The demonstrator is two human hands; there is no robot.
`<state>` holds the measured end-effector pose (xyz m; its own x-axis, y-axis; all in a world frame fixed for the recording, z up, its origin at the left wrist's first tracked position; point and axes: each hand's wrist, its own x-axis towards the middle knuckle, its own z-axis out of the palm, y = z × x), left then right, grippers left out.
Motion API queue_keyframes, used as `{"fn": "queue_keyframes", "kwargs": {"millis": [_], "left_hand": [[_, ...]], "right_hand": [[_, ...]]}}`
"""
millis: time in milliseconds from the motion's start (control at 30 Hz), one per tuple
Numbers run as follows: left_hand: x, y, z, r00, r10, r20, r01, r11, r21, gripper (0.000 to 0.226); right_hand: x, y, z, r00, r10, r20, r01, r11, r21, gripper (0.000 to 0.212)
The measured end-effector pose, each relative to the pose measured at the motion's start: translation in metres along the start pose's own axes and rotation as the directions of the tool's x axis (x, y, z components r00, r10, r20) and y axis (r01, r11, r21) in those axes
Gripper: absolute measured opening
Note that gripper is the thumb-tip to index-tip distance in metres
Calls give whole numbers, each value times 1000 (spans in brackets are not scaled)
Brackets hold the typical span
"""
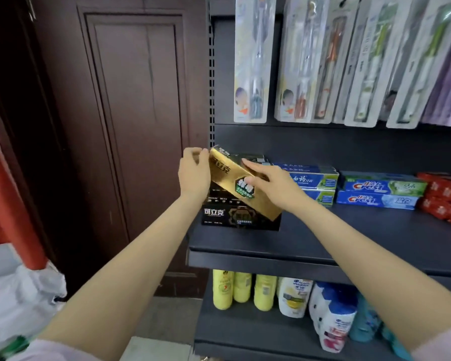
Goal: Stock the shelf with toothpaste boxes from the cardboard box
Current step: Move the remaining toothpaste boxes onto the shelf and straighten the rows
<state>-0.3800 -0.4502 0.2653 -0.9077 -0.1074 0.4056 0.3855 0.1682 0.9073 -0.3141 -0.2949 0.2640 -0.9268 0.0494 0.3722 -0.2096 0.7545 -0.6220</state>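
Hands meet at one gold toothpaste box, held tilted above a stack of black toothpaste boxes at the left end of the dark shelf. The left hand has its grip curled round the box's upper left end, fingertips pinching the edge. The right hand lies with straight, relaxed fingers flat on the gold face, pressing rather than clasping. The gold box's lower right corner rests on the top of the black stack, while its left end is lifted clear.

Two black boxes show their front faces in the stack; any further ones behind are hidden. Just beside them to the right stand two blue-and-green toothpaste boxes, one on the other. Next come two Crest boxes, also stacked. At the far right sits a cluster of red packs, too blurred to count.

Six toothbrush packs hang above the shelf. On the shelf below stand three yellow bottles, one white pouch and one white-and-blue shampoo bottle. A brown door is at the left.
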Motion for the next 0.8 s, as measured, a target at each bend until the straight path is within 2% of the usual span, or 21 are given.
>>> {"fn": "queue_keyframes", "kwargs": {"millis": [67, 133, 167, 233, 300, 333, 433, 500, 667, 800], "left_hand": [[-2, -8, -9, 987, 155, -46, -153, 987, 46, 29], [-5, -16, -12, 945, 325, -38, -314, 935, 166, 29], [-6, -21, -12, 918, 397, 14, -386, 885, 261, 30], [-8, -28, -11, 862, 462, 209, -503, 728, 465, 35], [-10, -35, -9, 825, 403, 396, -565, 572, 594, 39], [-11, -38, -8, 819, 369, 440, -574, 526, 627, 41], [-11, -40, -7, 810, 388, 440, -583, 446, 679, 43], [-12, -37, -4, 806, 414, 423, -582, 425, 693, 42], [-24, -29, 3, 792, 457, 405, -594, 421, 686, 34], [-51, -13, 21, 763, 453, 462, -642, 445, 624, 30]], "right_hand": [[10, -3, -1, 996, -81, -40, 69, 967, -246, 45], [19, -3, 2, 989, -144, -40, 110, 884, -455, 42], [22, -2, 6, 984, -176, -30, 133, 832, -539, 40], [24, 5, 15, 979, -205, 6, 159, 742, -651, 38], [20, 12, 23, 983, -182, 18, 150, 742, -654, 47], [17, 14, 26, 984, -181, -1, 138, 755, -641, 52], [13, 18, 30, 980, -193, -50, 117, 760, -639, 56], [12, 17, 31, 981, -186, -52, 112, 768, -631, 56], [-2, 11, 20, 984, -130, -123, 51, 862, -504, 53], [-35, 16, -7, 981, -88, -176, -1, 893, -450, 43]]}}
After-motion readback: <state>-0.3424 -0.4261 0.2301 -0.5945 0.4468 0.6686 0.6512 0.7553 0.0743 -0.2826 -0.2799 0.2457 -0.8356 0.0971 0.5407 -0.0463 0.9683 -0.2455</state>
